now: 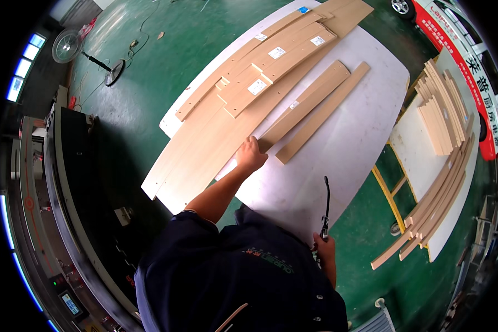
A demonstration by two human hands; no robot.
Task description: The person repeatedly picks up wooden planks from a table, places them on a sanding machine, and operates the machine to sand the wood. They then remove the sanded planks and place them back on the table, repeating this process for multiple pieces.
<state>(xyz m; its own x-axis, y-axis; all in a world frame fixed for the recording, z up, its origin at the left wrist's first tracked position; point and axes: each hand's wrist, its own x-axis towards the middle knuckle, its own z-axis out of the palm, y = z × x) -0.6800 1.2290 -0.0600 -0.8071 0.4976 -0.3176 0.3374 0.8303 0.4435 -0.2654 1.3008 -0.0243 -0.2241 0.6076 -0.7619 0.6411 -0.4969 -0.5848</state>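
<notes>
My left hand is closed on the near end of a light wood-grain board, a long narrow strip with a small white label on its edge. In my right hand, held low at the table's near edge, is an air blow gun whose thin black nozzle points away from me. To the right of the gripped board lies a second narrow strip, apart from it. Wider wood-grain panels are stacked to the left, several with white labels. All of these boards rest on a white-topped table.
On the right, a trolley with a yellow frame carries stacked wood strips. A large machine with a small screen runs along the left. Farther off stand a pedestal fan and a red and white vehicle. The floor is green.
</notes>
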